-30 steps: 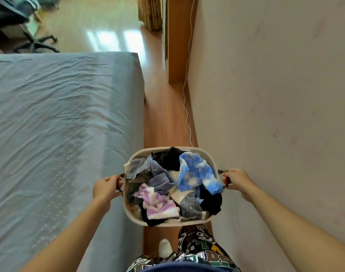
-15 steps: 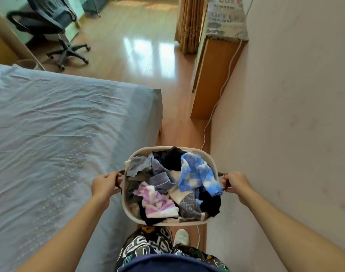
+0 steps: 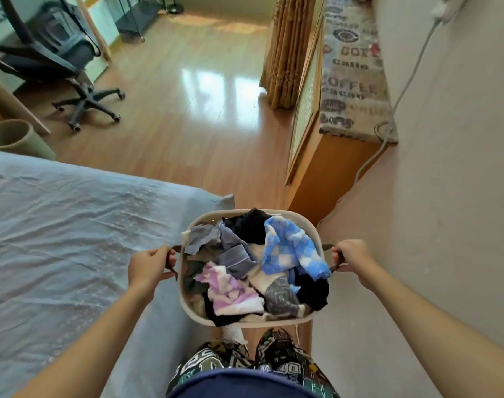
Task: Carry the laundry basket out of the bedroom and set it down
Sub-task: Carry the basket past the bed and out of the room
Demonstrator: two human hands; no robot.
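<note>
A cream laundry basket [image 3: 205, 216] hangs in front of my waist, held up off the floor. It is heaped with clothes, among them a blue-and-white checked piece [image 3: 291, 248] and a lilac striped one [image 3: 230, 291]. My left hand [image 3: 149, 264] is closed around the dark handle on the basket's left side. My right hand [image 3: 352, 255] grips the matching handle on the right. I stand in the narrow gap between the bed and the wall.
The bed [image 3: 58, 239] with a pale blue sheet fills the left. A wooden cabinet [image 3: 328, 170] with a printed cloth top stands ahead on the right against the wall, a white cable [image 3: 368, 162] trailing down. Beyond lie open wood floor [image 3: 193, 110], an office chair [image 3: 73, 81] and a curtain [image 3: 288, 53].
I have moved forward along the gap beside the bed with the basket. The bed's far corner is now close and more of the room ahead shows. Both hands keep their grip.
</note>
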